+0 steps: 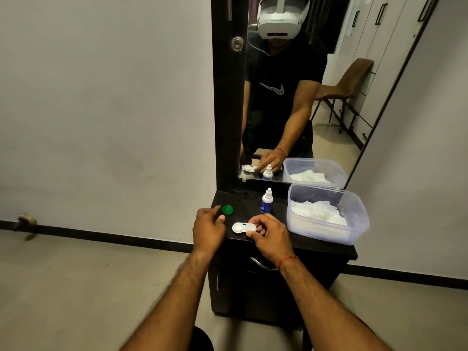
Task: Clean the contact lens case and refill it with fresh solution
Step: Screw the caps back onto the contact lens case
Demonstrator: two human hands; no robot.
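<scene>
The white contact lens case (240,228) lies on the black cabinet top (250,201) near its front edge, its left well uncovered. My right hand (269,235) pinches the case's right end between thumb and fingers; that end is hidden under them. A green cap (227,210) lies flat at the back left. My left hand (209,228) hovers just in front of the cap with fingers loosely curled, holding nothing. A small white solution bottle (266,201) with a blue label stands upright behind the case.
A clear plastic tub (354,224) holding white tissues fills the cabinet's right side. A tall mirror (291,97) rises behind the cabinet and reflects the scene. A drawer handle (260,265) sits below the top. Bare floor lies to the left.
</scene>
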